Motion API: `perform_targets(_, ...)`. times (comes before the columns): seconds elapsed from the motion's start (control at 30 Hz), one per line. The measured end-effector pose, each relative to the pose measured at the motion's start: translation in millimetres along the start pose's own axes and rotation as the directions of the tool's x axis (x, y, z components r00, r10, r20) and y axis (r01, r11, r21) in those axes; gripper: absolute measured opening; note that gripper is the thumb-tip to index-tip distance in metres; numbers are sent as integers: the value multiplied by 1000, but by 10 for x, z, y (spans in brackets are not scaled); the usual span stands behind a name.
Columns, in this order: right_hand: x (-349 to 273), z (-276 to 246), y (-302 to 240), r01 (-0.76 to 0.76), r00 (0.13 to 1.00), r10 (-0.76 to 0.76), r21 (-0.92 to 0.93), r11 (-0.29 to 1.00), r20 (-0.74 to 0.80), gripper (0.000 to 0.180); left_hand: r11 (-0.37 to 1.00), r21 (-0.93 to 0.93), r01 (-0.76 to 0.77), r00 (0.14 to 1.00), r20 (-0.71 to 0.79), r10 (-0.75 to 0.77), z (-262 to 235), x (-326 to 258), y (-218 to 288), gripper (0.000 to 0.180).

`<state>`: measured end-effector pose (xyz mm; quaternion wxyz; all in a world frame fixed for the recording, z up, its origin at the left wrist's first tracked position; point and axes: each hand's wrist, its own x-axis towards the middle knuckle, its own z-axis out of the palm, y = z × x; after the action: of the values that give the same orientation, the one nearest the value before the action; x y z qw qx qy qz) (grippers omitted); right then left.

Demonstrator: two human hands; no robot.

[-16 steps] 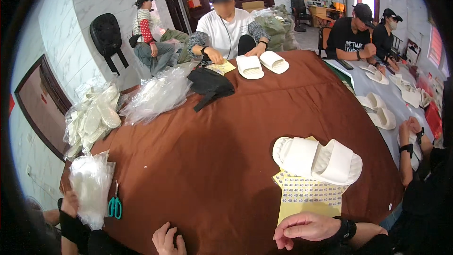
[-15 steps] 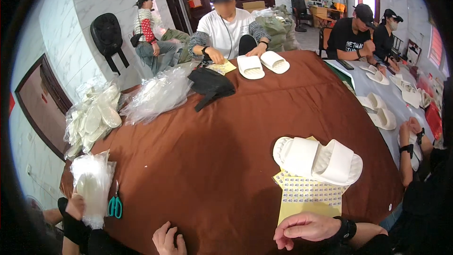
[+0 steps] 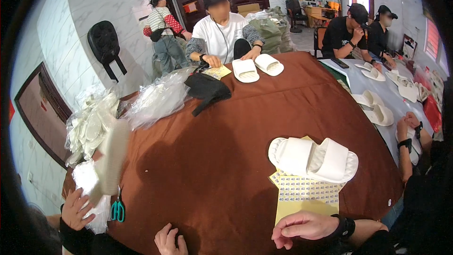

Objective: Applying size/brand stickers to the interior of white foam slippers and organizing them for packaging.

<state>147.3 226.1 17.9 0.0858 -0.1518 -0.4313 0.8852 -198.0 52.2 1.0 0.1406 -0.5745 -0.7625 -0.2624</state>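
At the near edge, my left hand [image 3: 170, 241] rests on the brown cloth [image 3: 203, 174] with its fingers apart and holding nothing. My right hand [image 3: 304, 226], with a black wristband, lies loosely bent at the lower edge of a yellow sheet of small stickers [image 3: 306, 198]; I see nothing in its fingers. Just beyond that sheet sits a pair of white slippers [image 3: 315, 159], partly on the sheets. At far left, another person's hand [image 3: 78, 209] is spread beside a clear plastic bag [image 3: 86, 175]. A motion-blurred white slipper [image 3: 114, 156] stands upright above it.
Teal-handled scissors [image 3: 118, 209] lie beside the bag. Bagged slippers [image 3: 92, 123], clear plastic bags [image 3: 158, 99] and a black cloth [image 3: 209, 92] are along the left and far side. Opposite, a person [image 3: 222, 33] sits with white slippers [image 3: 257, 67]. Others work at a side table [image 3: 356, 78].
At far left, the co-worker's hand has opened, and a white slipper now rises blurred beside the bag. The person standing behind has straightened up. My hands stay nearly still.
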Motion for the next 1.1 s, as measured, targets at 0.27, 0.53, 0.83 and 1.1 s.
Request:
perform_targets(0.27,30,27,-53,-28,1000,28,-60,998,-2,25,1000,0,-6,1000,-20,6,-29,-5,39,21)
perform_targets(0.53,61,33,-78,-21,1000,21,-94,995,-2,27,999,-10,-35,999,20,35,-62,-16,10,25)
perform_targets(0.83,64,33,-54,46,999,-44,-128,991,16,27,978,-183,-96,988,101,116,-330,431,210,44)
perform_targets(1.1,53,33,-75,27,999,-31,-170,985,-21,27,951,-211,-226,949,170,264,198,1138,350,61)
